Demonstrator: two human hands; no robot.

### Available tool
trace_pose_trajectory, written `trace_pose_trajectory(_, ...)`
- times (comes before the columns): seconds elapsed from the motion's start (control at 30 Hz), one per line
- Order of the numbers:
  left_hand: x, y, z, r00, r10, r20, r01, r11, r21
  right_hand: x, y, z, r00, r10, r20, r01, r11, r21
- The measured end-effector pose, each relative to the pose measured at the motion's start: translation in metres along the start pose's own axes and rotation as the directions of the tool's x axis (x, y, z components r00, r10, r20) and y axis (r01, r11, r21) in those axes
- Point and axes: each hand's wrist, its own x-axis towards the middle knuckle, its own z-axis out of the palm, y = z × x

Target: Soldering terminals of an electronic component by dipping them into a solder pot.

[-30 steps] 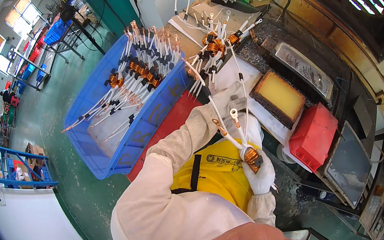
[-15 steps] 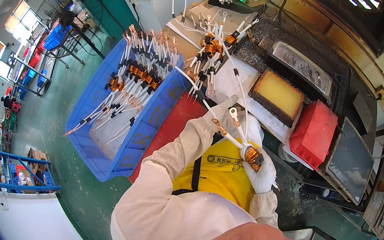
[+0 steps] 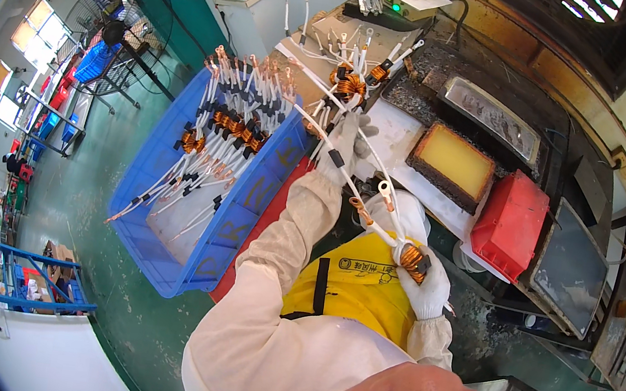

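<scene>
My right hand (image 3: pixel 427 288), in a white glove, is closed round a coil wound with copper-coloured wire (image 3: pixel 413 262). White cables rise from this coil; one ends in a ring lug (image 3: pixel 386 190), another carries a bare copper-coloured terminal (image 3: pixel 361 211). My left hand (image 3: pixel 344 143), also gloved, is stretched toward the bench with its fingers curled round a white cable (image 3: pixel 372 154). Another white cable with a black sleeve (image 3: pixel 336 158) crosses in front of that hand. Just beyond it, several more coils (image 3: pixel 349 86) with lugged white cables lie piled on the bench.
On my left stands a blue crate (image 3: pixel 196 275) filled with rows of coils and cables. To the right are a dark-framed tray of yellow material (image 3: pixel 453 163), a glass-topped rectangular pan (image 3: pixel 491 118), a red bin (image 3: pixel 511 222) and a grey panel (image 3: pixel 573 261). A control box (image 3: pixel 405 4) is at the back.
My left hand has moved away from me and to the left, toward the piled coils. A long white cable has swung left with it. My right hand keeps the coil in nearly the same place.
</scene>
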Motion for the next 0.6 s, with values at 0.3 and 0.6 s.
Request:
trace_pose_trajectory(0.3,0.013,0.031,-0.049,0.993,0.121,0.007,-0.121,0.985,0.120,0.000,0.000,-0.003,0.995,0.074,0.059,-0.075,0.997,0.007)
trace_pose_trajectory(0.6,0.004,0.028,-0.057,0.996,0.089,-0.016,-0.091,0.987,-0.132,-0.001,0.004,0.001,1.000,0.028,0.014,-0.029,0.999,0.015)
